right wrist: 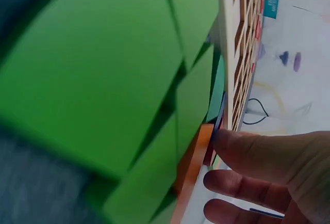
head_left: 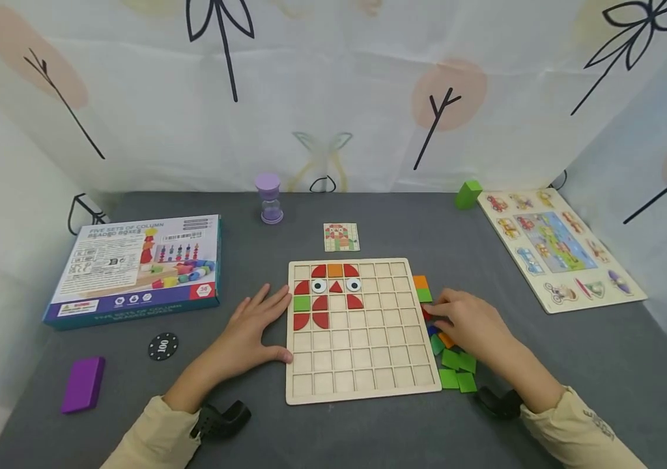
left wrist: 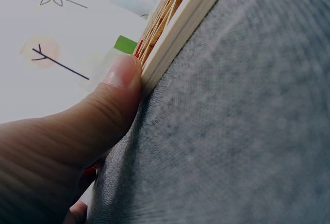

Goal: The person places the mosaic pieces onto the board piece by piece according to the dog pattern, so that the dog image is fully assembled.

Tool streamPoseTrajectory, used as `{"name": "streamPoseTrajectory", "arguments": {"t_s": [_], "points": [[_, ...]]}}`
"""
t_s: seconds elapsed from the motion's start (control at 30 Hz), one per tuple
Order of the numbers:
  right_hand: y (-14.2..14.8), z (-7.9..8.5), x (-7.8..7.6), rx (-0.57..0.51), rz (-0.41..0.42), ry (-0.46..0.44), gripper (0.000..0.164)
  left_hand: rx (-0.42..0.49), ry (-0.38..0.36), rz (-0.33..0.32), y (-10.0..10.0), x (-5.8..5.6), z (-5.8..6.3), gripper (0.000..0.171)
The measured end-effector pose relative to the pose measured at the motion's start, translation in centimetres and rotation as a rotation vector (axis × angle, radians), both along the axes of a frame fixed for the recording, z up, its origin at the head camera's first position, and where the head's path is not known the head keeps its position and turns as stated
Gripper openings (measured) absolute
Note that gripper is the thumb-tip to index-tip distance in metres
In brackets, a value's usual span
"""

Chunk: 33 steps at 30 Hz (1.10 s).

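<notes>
A wooden grid board [head_left: 368, 339] lies on the table with red, orange and green pieces and two round eye pieces in its upper left cells. My left hand [head_left: 257, 329] is spread at the board's left edge, its thumb [left wrist: 121, 74] touching the side. Beyond the right edge, my right hand [head_left: 471, 322] has its fingertips down among loose pieces, against a red piece [head_left: 425, 314]. Whether they pinch it is hidden. Green square tiles [head_left: 458, 360], an orange piece [right wrist: 193, 170] and a blue piece [head_left: 433, 331] lie close by.
A small pattern card [head_left: 342, 237] and a purple sand timer [head_left: 269, 198] stand behind the board. On the left are a boxed set [head_left: 134, 267], a black round token [head_left: 163, 346] and a purple block [head_left: 83, 384]. A picture board [head_left: 562, 251] and green block [head_left: 468, 194] lie right.
</notes>
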State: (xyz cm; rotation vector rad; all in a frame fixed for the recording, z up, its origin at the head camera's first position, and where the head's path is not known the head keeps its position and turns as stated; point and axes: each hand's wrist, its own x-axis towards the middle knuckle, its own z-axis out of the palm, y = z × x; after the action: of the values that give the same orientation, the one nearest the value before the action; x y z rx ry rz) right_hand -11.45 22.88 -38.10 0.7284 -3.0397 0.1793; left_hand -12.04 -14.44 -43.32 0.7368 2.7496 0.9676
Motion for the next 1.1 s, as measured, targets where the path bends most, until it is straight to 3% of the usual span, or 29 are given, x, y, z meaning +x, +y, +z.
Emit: {"name": "streamPoseTrajectory", "arguments": {"t_s": [0.3,0.63,0.9,1.1], "points": [[0.2,0.3,0.0,0.002,-0.071,-0.031,0.021,-0.025,-0.032,0.003,0.1,-0.1,0.1,0.098],[-0.2,0.3,-0.9,0.027,0.004,-0.041,0.023,-0.027,-0.035,0.008,0.1,0.1,0.4,0.098],[-0.9,0.6,-0.9,0.009,-0.183,-0.132,0.019,-0.025,-0.035,0.007,0.1,0.0,0.4,0.098],[-1.2,0.5,-0.8,0.011,-0.178,-0.159,0.023,-0.027,-0.04,0.008,0.1,0.1,0.5,0.098]]}}
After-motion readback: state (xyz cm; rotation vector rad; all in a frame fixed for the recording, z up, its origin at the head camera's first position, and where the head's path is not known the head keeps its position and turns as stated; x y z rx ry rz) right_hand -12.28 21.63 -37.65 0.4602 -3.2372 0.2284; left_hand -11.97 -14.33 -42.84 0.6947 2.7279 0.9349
